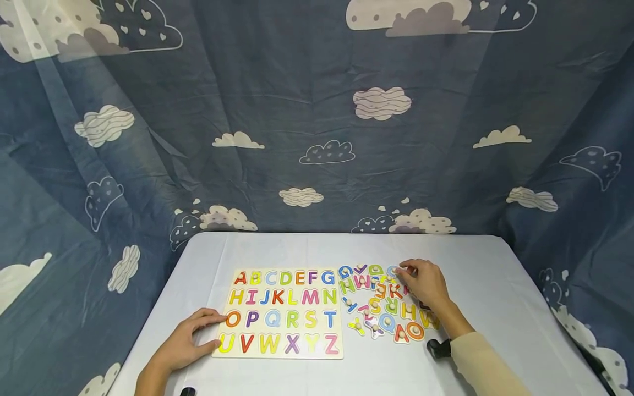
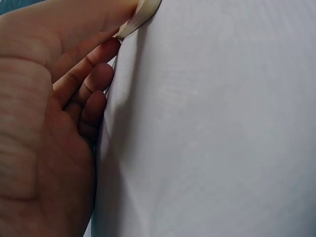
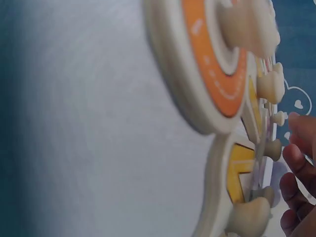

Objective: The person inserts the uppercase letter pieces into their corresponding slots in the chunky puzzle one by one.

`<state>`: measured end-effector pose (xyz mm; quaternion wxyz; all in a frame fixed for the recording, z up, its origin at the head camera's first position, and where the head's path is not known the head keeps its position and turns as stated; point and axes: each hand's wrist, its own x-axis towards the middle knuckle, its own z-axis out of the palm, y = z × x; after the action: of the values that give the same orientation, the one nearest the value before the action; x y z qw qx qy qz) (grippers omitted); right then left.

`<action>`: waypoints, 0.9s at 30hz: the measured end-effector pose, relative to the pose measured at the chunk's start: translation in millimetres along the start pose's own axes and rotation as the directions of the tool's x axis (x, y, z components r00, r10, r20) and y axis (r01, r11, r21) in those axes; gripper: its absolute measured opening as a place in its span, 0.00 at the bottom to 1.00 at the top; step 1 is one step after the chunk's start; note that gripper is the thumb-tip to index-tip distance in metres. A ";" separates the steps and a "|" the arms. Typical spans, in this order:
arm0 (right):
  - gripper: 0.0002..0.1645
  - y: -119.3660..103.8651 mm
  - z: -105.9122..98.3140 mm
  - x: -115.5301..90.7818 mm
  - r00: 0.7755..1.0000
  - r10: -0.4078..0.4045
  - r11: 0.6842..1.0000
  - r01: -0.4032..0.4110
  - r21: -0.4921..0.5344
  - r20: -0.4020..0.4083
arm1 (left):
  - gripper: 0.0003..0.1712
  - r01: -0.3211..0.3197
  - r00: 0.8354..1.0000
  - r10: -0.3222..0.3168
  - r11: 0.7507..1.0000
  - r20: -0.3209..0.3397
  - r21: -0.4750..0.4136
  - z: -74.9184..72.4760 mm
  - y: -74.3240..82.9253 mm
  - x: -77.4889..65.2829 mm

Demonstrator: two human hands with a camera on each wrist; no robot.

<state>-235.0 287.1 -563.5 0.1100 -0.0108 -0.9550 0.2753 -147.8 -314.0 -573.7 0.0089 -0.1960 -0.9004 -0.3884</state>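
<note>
A cream alphabet board [image 1: 277,358] lies on the white table, with rows of coloured letters; knobs show on the A and B [image 1: 255,278]. My left hand [image 1: 180,341] is at its left side, forefinger and thumb spread and touching the edge near O and U. In the left wrist view, my left fingers [image 2: 96,76] sit along the board's rim [image 2: 140,19]. At the top of the loose letter pieces, my right hand [image 1: 427,283] pinches a light-blue letter piece [image 1: 391,270], partly covered by the fingertips. In the right wrist view, my right fingers [image 3: 298,163] are beside several knobs.
Loose knobbed letters spread right of the board, some overlapping, among them an orange O [image 1: 415,330], a red A [image 1: 402,334] and a yellow Y [image 1: 356,326]. A dark blue cloud-print cloth [image 1: 307,110] hangs behind the white table [image 1: 396,374]. A black device [image 1: 438,348] is at my right wrist.
</note>
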 end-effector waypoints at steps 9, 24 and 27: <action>0.20 1.1 11.2 5.8 0.998 0.031 1.000 -0.031 0.002 0.054 | 0.27 0.017 1.000 -0.017 0.999 0.005 -0.036 -0.9 -0.8 -2.8; 0.18 0.8 12.4 7.1 0.996 0.059 0.998 -0.059 0.008 0.064 | 0.27 0.033 0.999 -0.033 0.998 0.005 -0.052 0.7 -3.1 -2.7; 0.18 0.5 11.7 5.9 0.997 0.063 0.998 -0.063 0.017 0.049 | 0.27 0.040 0.999 -0.039 0.998 0.008 -0.045 1.2 -3.8 -2.9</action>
<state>-243.3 281.9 -572.2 0.0784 -0.0333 -0.9539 0.2877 -146.3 -316.5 -577.7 -0.0065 -0.1798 -0.8950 -0.4081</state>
